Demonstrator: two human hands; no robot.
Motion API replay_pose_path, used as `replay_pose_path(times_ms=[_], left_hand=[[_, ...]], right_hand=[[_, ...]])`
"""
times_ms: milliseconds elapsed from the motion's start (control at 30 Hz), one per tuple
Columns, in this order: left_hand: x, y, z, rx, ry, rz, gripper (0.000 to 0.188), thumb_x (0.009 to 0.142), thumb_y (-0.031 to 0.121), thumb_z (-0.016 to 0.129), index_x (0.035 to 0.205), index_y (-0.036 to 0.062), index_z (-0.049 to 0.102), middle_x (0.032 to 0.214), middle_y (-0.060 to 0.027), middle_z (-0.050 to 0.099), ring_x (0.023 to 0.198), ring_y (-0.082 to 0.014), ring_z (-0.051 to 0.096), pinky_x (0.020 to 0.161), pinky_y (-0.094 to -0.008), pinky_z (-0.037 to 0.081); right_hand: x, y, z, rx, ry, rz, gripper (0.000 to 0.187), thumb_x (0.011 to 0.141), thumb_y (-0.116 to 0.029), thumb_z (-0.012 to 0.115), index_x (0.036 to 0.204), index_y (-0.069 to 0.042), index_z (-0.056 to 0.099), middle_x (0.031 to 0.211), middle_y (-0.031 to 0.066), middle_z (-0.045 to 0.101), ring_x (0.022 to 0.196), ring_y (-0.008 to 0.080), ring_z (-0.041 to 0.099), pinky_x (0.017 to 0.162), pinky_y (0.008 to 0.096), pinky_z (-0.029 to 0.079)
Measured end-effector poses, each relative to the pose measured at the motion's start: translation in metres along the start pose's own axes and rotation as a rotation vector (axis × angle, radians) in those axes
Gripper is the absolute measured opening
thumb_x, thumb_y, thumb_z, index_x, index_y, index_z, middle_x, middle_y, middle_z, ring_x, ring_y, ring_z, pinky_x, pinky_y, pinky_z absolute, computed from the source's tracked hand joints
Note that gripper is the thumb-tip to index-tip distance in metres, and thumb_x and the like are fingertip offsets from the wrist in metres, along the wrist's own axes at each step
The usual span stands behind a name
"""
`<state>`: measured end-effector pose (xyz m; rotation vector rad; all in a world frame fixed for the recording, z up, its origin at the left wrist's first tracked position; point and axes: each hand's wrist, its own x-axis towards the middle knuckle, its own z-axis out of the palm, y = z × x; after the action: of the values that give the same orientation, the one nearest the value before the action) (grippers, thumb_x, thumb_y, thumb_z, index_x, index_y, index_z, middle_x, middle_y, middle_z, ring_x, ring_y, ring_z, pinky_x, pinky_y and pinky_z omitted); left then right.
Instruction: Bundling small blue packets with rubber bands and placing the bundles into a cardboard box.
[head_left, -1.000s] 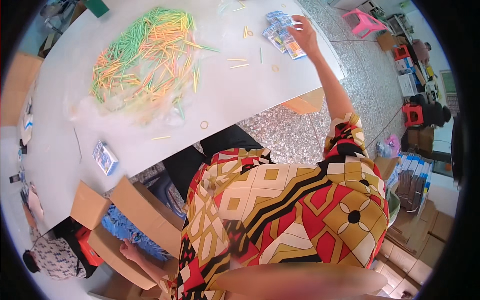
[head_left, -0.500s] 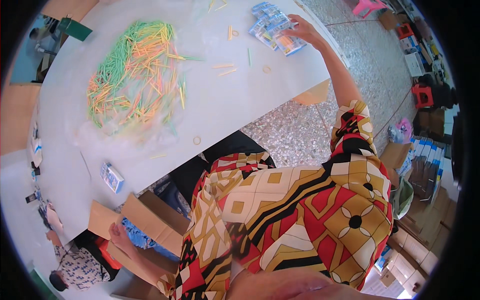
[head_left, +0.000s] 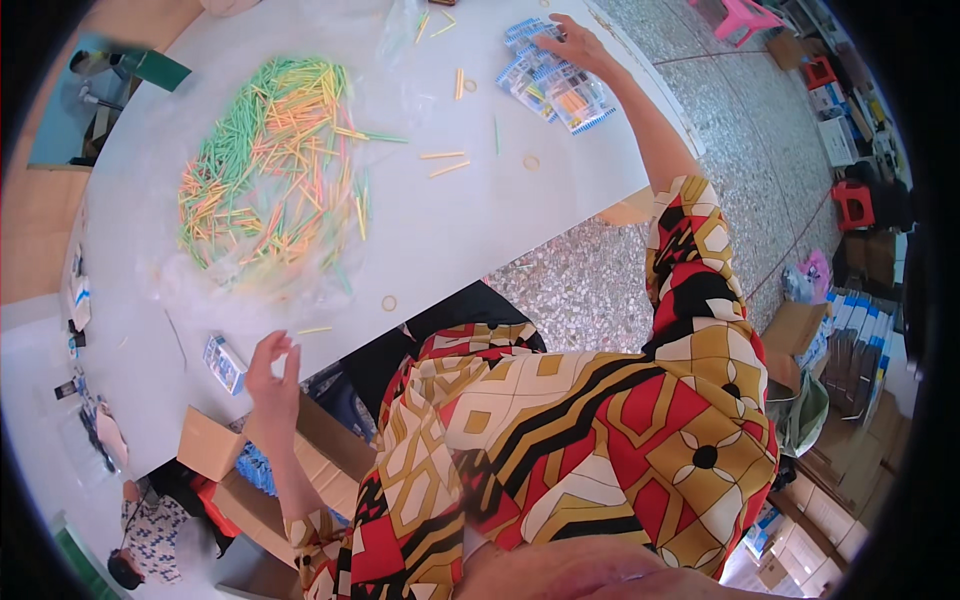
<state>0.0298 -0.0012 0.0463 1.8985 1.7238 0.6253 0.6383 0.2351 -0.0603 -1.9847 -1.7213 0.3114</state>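
Observation:
My right hand (head_left: 578, 47) reaches over a loose pile of blue-and-white packets (head_left: 578, 97) at the far right of the table, its fingers apart and touching or just above the upper packets. My left hand (head_left: 272, 375) is raised at the near table edge, thumb and fingers apart with nothing seen between them. Beside it stands a small blue-and-white box (head_left: 224, 363). Below that hand is an open cardboard carton (head_left: 215, 445) with blue packets (head_left: 255, 468) inside. A large heap of thin green, orange and yellow sticks (head_left: 270, 150) lies on clear plastic at the left.
Loose sticks (head_left: 443, 155) and rubber bands (head_left: 531, 161) lie on the white table (head_left: 430, 220). A green box (head_left: 155, 70) sits at the far left edge. Another person (head_left: 160, 535) is at the lower left. Red stools (head_left: 853, 205) and stacked cartons line the right side.
My left hand has risen out of the carton to the table edge by the small box. My right hand has shifted slightly left and farther over the packets.

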Motion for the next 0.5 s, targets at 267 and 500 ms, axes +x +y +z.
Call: replay_pose_path(times_ms=[267, 500], left_hand=[[0.027, 0.050, 0.056, 0.011, -0.077, 0.263, 0.022, 0.077, 0.000, 0.066, 0.098, 0.0003, 0.060, 0.087, -0.0114, 0.063, 0.080, -0.0225, 0.063, 0.071, -0.0289, 0.049], [0.044, 0.053, 0.119, -0.134, -0.118, 0.421, 0.021, 0.077, 0.003, 0.067, 0.096, 0.0014, 0.060, 0.090, -0.0119, 0.063, 0.082, -0.0254, 0.063, 0.072, -0.0306, 0.049]], right_hand=[[-0.027, -0.042, 0.016, -0.112, 0.187, -0.151, 0.060, 0.072, -0.033, 0.066, 0.117, 0.004, 0.053, 0.112, 0.0238, 0.058, 0.105, 0.0349, 0.056, 0.088, 0.0418, 0.046], [-0.082, -0.088, 0.058, 0.086, 0.095, -0.138, 0.061, 0.068, -0.033, 0.069, 0.117, 0.001, 0.054, 0.109, 0.0234, 0.059, 0.101, 0.0368, 0.056, 0.089, 0.0433, 0.044]])
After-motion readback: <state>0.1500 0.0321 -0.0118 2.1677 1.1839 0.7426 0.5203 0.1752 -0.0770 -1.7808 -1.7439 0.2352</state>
